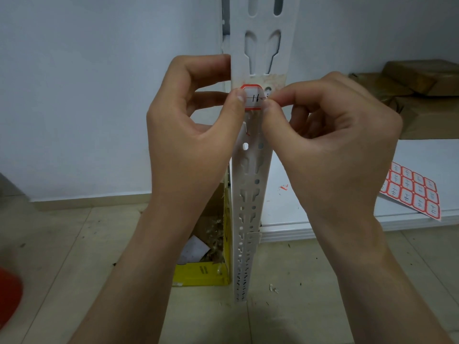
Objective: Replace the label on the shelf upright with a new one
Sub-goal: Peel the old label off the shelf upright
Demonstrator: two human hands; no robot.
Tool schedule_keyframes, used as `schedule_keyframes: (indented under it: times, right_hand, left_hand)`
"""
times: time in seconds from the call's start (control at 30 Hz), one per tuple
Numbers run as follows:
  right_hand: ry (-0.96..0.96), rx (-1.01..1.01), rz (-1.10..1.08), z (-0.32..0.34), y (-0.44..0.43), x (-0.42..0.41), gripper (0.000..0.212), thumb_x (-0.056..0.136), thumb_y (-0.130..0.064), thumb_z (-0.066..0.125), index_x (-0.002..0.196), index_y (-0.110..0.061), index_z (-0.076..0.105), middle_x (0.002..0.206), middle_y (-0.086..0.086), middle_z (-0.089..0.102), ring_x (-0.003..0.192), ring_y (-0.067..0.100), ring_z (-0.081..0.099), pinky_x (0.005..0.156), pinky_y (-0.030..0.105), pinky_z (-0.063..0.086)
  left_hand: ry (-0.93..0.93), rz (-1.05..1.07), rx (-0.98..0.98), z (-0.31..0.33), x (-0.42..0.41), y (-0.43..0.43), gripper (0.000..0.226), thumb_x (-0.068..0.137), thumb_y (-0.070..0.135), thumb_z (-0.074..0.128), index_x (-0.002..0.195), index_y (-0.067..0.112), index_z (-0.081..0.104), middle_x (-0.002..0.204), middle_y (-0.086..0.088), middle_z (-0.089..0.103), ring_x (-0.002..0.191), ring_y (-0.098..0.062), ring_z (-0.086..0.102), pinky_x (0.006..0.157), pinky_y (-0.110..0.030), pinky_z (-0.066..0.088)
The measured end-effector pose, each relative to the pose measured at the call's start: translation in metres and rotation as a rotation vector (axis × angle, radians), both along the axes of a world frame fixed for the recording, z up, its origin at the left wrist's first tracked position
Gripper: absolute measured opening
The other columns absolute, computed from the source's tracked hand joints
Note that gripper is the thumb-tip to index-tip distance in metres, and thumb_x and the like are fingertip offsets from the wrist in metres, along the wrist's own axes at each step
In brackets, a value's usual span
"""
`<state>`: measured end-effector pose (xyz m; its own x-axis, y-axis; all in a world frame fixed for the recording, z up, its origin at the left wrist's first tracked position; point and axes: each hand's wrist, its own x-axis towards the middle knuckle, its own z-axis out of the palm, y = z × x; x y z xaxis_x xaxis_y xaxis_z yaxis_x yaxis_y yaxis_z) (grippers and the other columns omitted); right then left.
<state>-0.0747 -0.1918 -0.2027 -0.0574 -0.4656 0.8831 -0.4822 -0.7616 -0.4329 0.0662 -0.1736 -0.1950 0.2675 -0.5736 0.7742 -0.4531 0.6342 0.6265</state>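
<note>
My worry at this point was the label (253, 98) going on crooked or creasing: it was pinched at both ends against the front face of the upright (250, 170), and an uneven press from either side could trap a fold or skew it. Old residue on the patch just above it might also weaken the bond, I judged. My left hand (196, 135) came up from below, thumb pressed on the label's left end, other fingers curled behind the post's left edge. My right hand (330, 147) mirrored it, thumb and forefinger closed narrowly on the right end, wrist low. The sheet of spare labels (412, 192) lay near the shelf board's (323, 219) front right edge.
</note>
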Motion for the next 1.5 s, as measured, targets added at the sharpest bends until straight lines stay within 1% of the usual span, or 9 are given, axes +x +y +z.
schedule_keyframes:
  times: [0.23,0.37,0.47,0.57,0.8,0.97,1.17,1.27,1.5]
  right_hand:
    - [0.0,-0.011,-0.001,0.001,0.0008,0.0004,0.007,0.091,-0.016,0.077,0.086,-0.013,0.079,0.071,-0.007,0.058,0.061,0.004,0.049,0.056,0.012,0.041]
    - [-0.003,-0.018,-0.005,0.0006,0.0008,0.0,0.007,0.09,-0.015,0.077,0.083,-0.013,0.078,0.067,-0.002,0.059,0.059,0.007,0.049,0.054,0.02,0.042]
    - [-0.008,-0.02,-0.008,0.001,0.0008,0.0002,0.007,0.089,-0.015,0.078,0.082,-0.014,0.078,0.065,0.0,0.058,0.059,0.009,0.049,0.055,0.021,0.041]
    - [-0.011,-0.02,-0.01,0.0012,0.0017,0.0003,0.008,0.089,-0.015,0.078,0.082,-0.014,0.078,0.064,0.002,0.058,0.058,0.011,0.05,0.054,0.022,0.041]
    - [0.005,-0.016,-0.003,0.0018,0.0035,0.0013,0.008,0.09,-0.016,0.078,0.082,-0.014,0.079,0.066,-0.003,0.056,0.058,0.008,0.048,0.055,0.021,0.041]
    - [0.008,-0.02,0.004,0.0008,0.0045,0.0029,0.007,0.089,-0.013,0.079,0.081,-0.013,0.078,0.064,-0.004,0.052,0.055,0.013,0.047,0.055,0.028,0.04]
    - [0.016,-0.017,0.015,0.0008,0.0054,0.0025,0.007,0.089,-0.014,0.078,0.083,-0.013,0.078,0.063,-0.003,0.054,0.055,0.013,0.046,0.055,0.027,0.04]
    - [0.013,-0.014,0.019,0.001,0.0058,0.003,0.006,0.089,-0.013,0.078,0.083,-0.014,0.079,0.063,-0.003,0.053,0.055,0.013,0.046,0.055,0.027,0.04]
    - [0.014,-0.013,0.02,0.0018,0.0071,0.0049,0.006,0.089,-0.014,0.079,0.083,-0.014,0.079,0.066,-0.009,0.05,0.056,0.004,0.045,0.055,0.024,0.04]
  left_hand:
    - [0.004,0.006,0.006,0.0001,-0.0003,0.0004,0.021,0.099,0.014,0.069,0.117,0.02,0.059,0.114,0.012,0.069,0.107,-0.01,0.074,0.084,-0.033,0.066]
    - [0.006,0.01,0.009,-0.0002,-0.0005,0.0001,0.022,0.099,0.015,0.069,0.118,0.019,0.059,0.114,0.01,0.07,0.106,-0.009,0.074,0.084,-0.032,0.066]
    - [0.011,0.007,0.015,-0.0003,-0.0001,0.0001,0.022,0.099,0.018,0.069,0.118,0.019,0.059,0.116,0.008,0.07,0.106,-0.009,0.074,0.082,-0.031,0.066]
    - [0.008,0.0,0.01,-0.0005,0.0002,0.0,0.022,0.099,0.016,0.069,0.118,0.019,0.059,0.116,0.006,0.07,0.106,-0.011,0.075,0.083,-0.034,0.066]
    - [0.018,-0.011,0.015,-0.0001,0.0003,-0.0002,0.022,0.098,0.014,0.07,0.117,0.016,0.06,0.116,0.003,0.071,0.105,-0.013,0.075,0.083,-0.036,0.066]
    - [0.033,-0.017,0.029,0.0005,0.0005,0.0009,0.022,0.098,0.013,0.071,0.118,0.016,0.06,0.116,0.002,0.072,0.105,-0.013,0.075,0.081,-0.035,0.067]
    - [0.038,-0.017,0.041,0.0015,0.0002,0.0022,0.022,0.099,0.014,0.071,0.118,0.017,0.061,0.117,0.003,0.072,0.105,-0.013,0.076,0.078,-0.035,0.067]
    - [0.044,-0.02,0.052,0.0015,0.0001,0.0029,0.023,0.099,0.013,0.071,0.118,0.017,0.061,0.118,0.002,0.073,0.104,-0.014,0.076,0.073,-0.034,0.067]
    - [0.049,-0.029,0.051,0.002,0.0002,0.0034,0.023,0.098,0.012,0.072,0.118,0.016,0.061,0.118,0.001,0.074,0.103,-0.014,0.076,0.071,-0.035,0.067]
